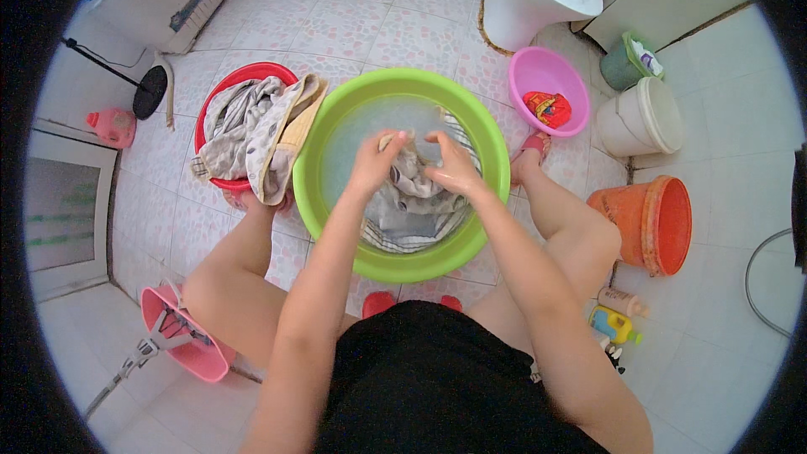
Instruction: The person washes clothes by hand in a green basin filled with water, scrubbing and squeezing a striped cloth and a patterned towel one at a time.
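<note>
A wide lime-green basin (309, 176) stands on the floor between my legs, holding cloudy water. Wet pale patterned cloth (412, 181) is bunched up at the middle of it, with striped fabric lying lower in the water. My left hand (376, 161) is closed on an edge of the bunched cloth. Facing it from the other side of the bunch is my right hand (455, 166), fingers and thumb apart, the thumb close to or touching the cloth; exact contact is hard to see.
Left of the green basin, a red basin (202, 130) overflows with patterned fabric (252, 130). At the right sit a pink basin (519, 80) with a red packet (548, 109), a white bucket (618, 126), an orange bucket (622, 214) and several bottles. A toilet (513, 13) stands behind.
</note>
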A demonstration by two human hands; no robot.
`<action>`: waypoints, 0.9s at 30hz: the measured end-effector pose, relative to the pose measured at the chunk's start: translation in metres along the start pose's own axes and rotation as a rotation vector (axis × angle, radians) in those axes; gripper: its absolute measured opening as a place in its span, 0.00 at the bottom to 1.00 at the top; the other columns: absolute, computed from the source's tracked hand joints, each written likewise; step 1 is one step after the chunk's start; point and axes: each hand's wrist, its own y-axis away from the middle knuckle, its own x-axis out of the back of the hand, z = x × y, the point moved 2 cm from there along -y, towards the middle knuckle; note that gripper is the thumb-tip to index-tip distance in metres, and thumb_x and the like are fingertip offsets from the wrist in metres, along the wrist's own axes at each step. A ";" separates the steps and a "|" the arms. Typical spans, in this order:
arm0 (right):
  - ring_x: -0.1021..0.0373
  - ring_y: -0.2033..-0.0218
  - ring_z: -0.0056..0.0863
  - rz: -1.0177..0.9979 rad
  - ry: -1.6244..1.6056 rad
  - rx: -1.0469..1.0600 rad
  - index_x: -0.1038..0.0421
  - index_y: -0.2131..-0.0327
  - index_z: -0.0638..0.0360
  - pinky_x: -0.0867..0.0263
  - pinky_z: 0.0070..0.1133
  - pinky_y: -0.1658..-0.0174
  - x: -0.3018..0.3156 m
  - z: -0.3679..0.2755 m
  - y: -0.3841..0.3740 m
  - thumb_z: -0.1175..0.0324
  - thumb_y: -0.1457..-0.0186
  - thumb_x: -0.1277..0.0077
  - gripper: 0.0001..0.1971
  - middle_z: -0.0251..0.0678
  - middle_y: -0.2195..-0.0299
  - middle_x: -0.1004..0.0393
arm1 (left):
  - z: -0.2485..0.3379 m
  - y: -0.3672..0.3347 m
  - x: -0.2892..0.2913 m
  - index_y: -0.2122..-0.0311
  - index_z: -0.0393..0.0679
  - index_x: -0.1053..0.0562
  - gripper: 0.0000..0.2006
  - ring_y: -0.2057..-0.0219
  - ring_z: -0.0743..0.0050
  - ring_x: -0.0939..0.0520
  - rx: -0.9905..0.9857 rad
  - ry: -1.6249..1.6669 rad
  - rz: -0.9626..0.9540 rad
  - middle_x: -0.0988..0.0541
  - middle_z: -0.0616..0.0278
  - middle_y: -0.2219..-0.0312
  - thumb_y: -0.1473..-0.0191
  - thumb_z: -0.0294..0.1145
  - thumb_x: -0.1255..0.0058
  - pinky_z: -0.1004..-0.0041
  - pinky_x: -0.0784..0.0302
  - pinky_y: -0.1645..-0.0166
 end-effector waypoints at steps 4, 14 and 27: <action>0.44 0.49 0.45 -0.147 -0.016 0.030 0.58 0.46 0.63 0.47 0.29 0.46 -0.009 -0.018 0.003 0.61 0.71 0.41 0.48 0.54 0.51 0.44 | 0.021 -0.005 0.000 0.61 0.39 0.28 0.16 0.66 0.81 0.28 -0.172 -0.073 -0.164 0.25 0.65 0.67 0.49 0.41 0.54 0.78 0.33 0.61; 0.36 0.56 0.29 -0.331 -0.178 -0.108 0.40 0.53 0.64 0.41 0.23 0.53 0.006 -0.039 0.009 0.64 0.65 0.41 0.33 0.39 0.59 0.33 | 0.032 0.008 0.012 0.49 0.44 0.36 0.33 0.62 0.76 0.28 -0.121 0.046 -0.526 0.28 0.62 0.61 0.70 0.16 0.64 0.76 0.34 0.57; 0.33 0.63 0.25 -0.036 -0.725 -0.219 0.34 0.60 0.65 0.39 0.21 0.58 0.073 -0.090 0.043 0.68 0.58 0.43 0.20 0.36 0.64 0.29 | -0.099 0.001 0.041 0.43 0.68 0.48 0.45 0.44 0.54 0.47 -0.100 -0.621 -0.154 0.45 0.57 0.45 0.69 0.32 0.39 0.48 0.50 0.45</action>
